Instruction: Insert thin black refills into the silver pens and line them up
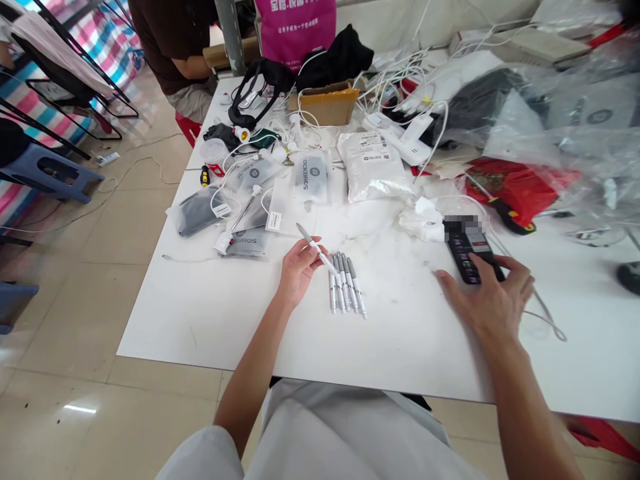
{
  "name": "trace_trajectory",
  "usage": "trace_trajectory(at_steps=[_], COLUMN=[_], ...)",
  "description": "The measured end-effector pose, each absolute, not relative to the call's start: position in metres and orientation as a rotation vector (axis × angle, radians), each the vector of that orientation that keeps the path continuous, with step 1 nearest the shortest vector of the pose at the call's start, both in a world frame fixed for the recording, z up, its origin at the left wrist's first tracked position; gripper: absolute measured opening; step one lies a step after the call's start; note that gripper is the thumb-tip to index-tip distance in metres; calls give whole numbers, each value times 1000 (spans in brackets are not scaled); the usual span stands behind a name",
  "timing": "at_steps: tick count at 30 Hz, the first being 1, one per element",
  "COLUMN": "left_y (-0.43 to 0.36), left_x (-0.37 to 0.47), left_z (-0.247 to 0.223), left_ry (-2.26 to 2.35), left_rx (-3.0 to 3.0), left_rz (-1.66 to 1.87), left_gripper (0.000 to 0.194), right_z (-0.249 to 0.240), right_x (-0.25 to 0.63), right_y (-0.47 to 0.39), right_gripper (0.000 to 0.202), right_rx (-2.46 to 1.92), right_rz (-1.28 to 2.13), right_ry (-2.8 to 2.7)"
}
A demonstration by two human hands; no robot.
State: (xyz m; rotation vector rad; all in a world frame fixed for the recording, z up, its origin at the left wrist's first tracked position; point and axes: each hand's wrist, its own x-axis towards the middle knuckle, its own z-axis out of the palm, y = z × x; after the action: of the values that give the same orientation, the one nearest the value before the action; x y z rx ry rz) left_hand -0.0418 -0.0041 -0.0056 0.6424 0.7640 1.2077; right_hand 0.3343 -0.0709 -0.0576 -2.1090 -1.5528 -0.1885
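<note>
My left hand (299, 268) pinches a white-and-grey pen (317, 248), tilted with its grey end up and to the left. Just right of that hand, several matching pens (347, 285) lie side by side on the white table (400, 340), grey ends away from me. On the right, my right hand (493, 293) rests over a black smartphone (469, 257) with its screen lit. The index finger touches the screen, while the thumb and other fingers are spread apart. Part of the phone is under the fingers, and its top end is blurred out.
Plastic-bagged items (200, 210), a white parcel (373, 167), a cardboard box (327, 105) and tangled white cables (395, 80) crowd the back. A screwdriver (510, 217) lies beyond the phone near a red bag (525, 183). Another person (175, 53) sits at the far left corner.
</note>
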Motion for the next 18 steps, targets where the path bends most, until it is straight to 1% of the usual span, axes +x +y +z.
trace_trajectory(at_steps=[7,14,18], left_y=[-6,-7,-8], left_x=[-40,-41,-40], left_z=[-3,-8,-8], left_ry=[776,791,752], left_rx=[637,677,658], left_rz=[1079,1101,1122], left_gripper=[35,48,45], right_z=[-55,-61,-66], right_x=[333,339,343], right_y=[-72,-73,-72], right_gripper=[78,73,71], right_rx=[-2132,-2068,-2029], right_rz=[-155,-228,-271], right_ry=[-1536,-1574,-1578])
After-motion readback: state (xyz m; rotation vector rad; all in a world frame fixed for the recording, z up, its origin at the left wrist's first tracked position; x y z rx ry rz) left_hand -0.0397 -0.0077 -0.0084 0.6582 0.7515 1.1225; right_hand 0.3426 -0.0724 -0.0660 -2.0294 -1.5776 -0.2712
